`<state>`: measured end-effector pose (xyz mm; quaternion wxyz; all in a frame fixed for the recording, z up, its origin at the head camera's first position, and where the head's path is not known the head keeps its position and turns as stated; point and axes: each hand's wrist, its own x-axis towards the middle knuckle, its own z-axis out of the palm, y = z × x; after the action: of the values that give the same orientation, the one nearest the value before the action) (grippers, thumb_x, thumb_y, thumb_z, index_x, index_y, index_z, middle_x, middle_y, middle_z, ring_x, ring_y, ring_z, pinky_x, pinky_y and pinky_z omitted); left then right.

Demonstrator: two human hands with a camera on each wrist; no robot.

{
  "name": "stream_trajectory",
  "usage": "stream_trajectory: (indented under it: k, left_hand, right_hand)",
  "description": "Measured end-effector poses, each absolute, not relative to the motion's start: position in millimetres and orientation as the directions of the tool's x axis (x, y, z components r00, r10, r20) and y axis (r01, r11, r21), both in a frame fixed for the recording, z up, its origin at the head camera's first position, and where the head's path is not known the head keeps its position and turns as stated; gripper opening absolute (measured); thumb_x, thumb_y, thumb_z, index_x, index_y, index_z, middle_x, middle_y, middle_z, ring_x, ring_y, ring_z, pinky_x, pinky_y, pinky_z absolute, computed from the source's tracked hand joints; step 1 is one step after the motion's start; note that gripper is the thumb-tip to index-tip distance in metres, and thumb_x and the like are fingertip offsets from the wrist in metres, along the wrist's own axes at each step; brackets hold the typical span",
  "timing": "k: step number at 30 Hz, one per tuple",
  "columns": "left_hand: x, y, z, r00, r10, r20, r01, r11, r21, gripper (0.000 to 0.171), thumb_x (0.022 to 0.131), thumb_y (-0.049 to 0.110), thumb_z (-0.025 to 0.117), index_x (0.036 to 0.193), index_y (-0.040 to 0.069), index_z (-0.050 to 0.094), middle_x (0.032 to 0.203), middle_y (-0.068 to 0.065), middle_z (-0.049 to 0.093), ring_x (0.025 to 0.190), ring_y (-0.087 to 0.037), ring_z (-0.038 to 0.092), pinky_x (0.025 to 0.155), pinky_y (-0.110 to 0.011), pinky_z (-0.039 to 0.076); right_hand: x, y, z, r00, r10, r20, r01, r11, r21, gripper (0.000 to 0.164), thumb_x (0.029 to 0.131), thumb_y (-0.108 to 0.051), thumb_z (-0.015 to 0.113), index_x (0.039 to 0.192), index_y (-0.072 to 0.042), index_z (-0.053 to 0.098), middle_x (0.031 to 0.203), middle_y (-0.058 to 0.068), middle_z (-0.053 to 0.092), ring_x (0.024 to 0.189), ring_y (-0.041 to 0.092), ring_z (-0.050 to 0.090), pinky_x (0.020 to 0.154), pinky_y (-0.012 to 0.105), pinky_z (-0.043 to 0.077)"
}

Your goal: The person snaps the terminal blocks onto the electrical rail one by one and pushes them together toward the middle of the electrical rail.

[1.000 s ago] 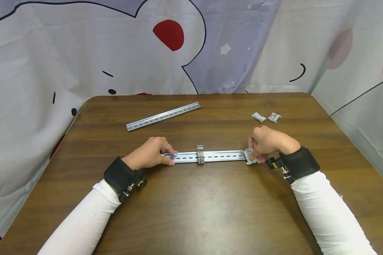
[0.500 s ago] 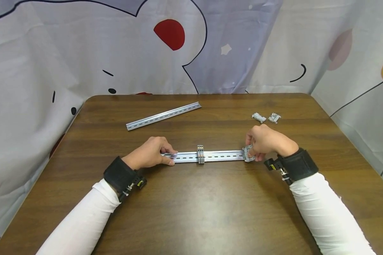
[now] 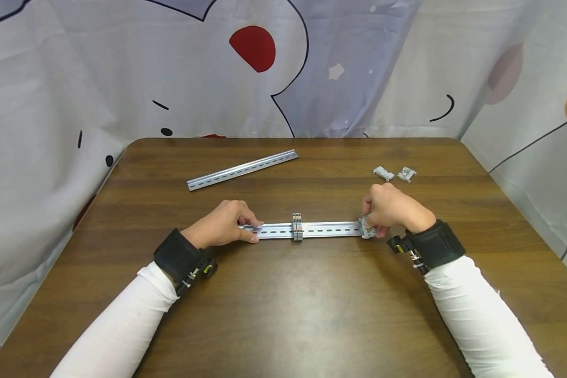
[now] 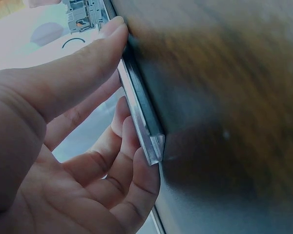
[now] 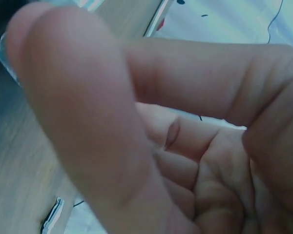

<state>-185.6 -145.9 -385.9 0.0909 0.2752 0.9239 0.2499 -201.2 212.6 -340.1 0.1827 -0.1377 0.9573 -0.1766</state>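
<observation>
A slotted metal DIN rail (image 3: 333, 229) lies crosswise on the table. My left hand (image 3: 224, 224) grips its left end, thumb on the near edge and fingers at the far edge; the left wrist view shows the rail (image 4: 136, 105) between them. Several terminal blocks (image 3: 297, 227) stand together around the rail's middle. At the right end, my right hand (image 3: 391, 208) pinches a grey terminal block (image 3: 366, 229) against the rail. Whether that block is clipped on cannot be seen. In the right wrist view, the right hand's thumb and finger (image 5: 88, 107) hide most of it.
A second DIN rail (image 3: 243, 170) lies at an angle on the far left part of the wooden table (image 3: 274, 310). Two loose terminal blocks, one left (image 3: 383, 173) and one right (image 3: 406, 174), lie beyond my right hand. A printed curtain (image 3: 123, 73) hangs behind the table.
My right hand has shifted slightly left and away from me, and the block it pinches has turned straighter across the rail's end. The left hand stays on the rail.
</observation>
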Motion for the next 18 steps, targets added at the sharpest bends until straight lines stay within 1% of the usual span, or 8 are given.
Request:
stream_trajectory:
  k: [4, 6, 8, 12, 15, 18]
  left_hand:
    - [-186, -146, -383, -0.832, 0.554, -0.036, 0.462, 0.727, 0.508, 0.032, 0.076, 0.022, 0.085, 0.105, 0.012, 0.079, 0.099, -0.01, 0.071, 0.092, -0.025, 0.063, 0.077, -0.036, 0.051]
    - [-186, -146, -383, -0.832, 0.553, -0.041, 0.46, 0.73, 0.506, 0.032, 0.076, 0.022, 0.085, 0.105, 0.012, 0.079, 0.099, -0.01, 0.071, 0.092, -0.025, 0.063, 0.077, -0.036, 0.051]
    - [-186, -145, -382, -0.833, 0.551, -0.047, 0.456, 0.734, 0.504, 0.032, 0.076, 0.023, 0.085, 0.105, 0.012, 0.079, 0.099, -0.01, 0.071, 0.092, -0.025, 0.063, 0.077, -0.036, 0.051]
    - [-186, -146, -382, -0.84, 0.54, -0.055, 0.444, 0.742, 0.503, 0.031, 0.076, 0.023, 0.085, 0.105, 0.012, 0.079, 0.099, -0.009, 0.071, 0.093, -0.026, 0.063, 0.077, -0.036, 0.051]
    - [-185, -146, -382, -0.842, 0.537, -0.058, 0.438, 0.741, 0.509, 0.031, 0.076, 0.022, 0.085, 0.105, 0.012, 0.079, 0.1, -0.009, 0.071, 0.093, -0.025, 0.063, 0.078, -0.036, 0.051]
    - [-184, -146, -383, -0.837, 0.544, -0.059, 0.442, 0.735, 0.515, 0.032, 0.077, 0.022, 0.084, 0.106, 0.011, 0.079, 0.1, -0.01, 0.071, 0.093, -0.026, 0.063, 0.078, -0.036, 0.052]
  right_hand:
    - [-201, 210, -340, -0.901, -0.325, -0.286, -0.206, 0.903, -0.377, 0.013, 0.071, 0.003, 0.075, 0.069, -0.003, 0.064, 0.061, 0.012, 0.071, 0.038, 0.009, 0.066, 0.047, 0.027, 0.057]
    - [-202, 208, -341, -0.904, -0.326, -0.275, -0.22, 0.908, -0.356, 0.013, 0.07, 0.003, 0.075, 0.067, -0.004, 0.064, 0.058, 0.01, 0.071, 0.038, 0.009, 0.065, 0.05, 0.027, 0.057]
    - [-203, 206, -342, -0.909, -0.326, -0.26, -0.236, 0.916, -0.323, 0.013, 0.07, 0.002, 0.072, 0.064, -0.007, 0.064, 0.053, 0.007, 0.07, 0.037, 0.007, 0.064, 0.055, 0.026, 0.057]
    - [-206, 200, -344, -0.909, -0.331, -0.251, -0.259, 0.924, -0.28, 0.016, 0.07, 0.002, 0.064, 0.061, -0.011, 0.066, 0.048, 0.002, 0.068, 0.036, 0.006, 0.063, 0.056, 0.025, 0.054]
    - [-208, 198, -343, -0.904, -0.325, -0.278, -0.244, 0.925, -0.291, 0.015, 0.072, 0.003, 0.065, 0.063, -0.009, 0.067, 0.052, 0.004, 0.07, 0.039, 0.009, 0.065, 0.056, 0.025, 0.054]
    - [-208, 201, -342, -0.896, -0.317, -0.312, -0.222, 0.927, -0.304, 0.011, 0.075, 0.002, 0.068, 0.068, -0.006, 0.067, 0.062, 0.008, 0.072, 0.042, 0.01, 0.067, 0.061, 0.027, 0.057]
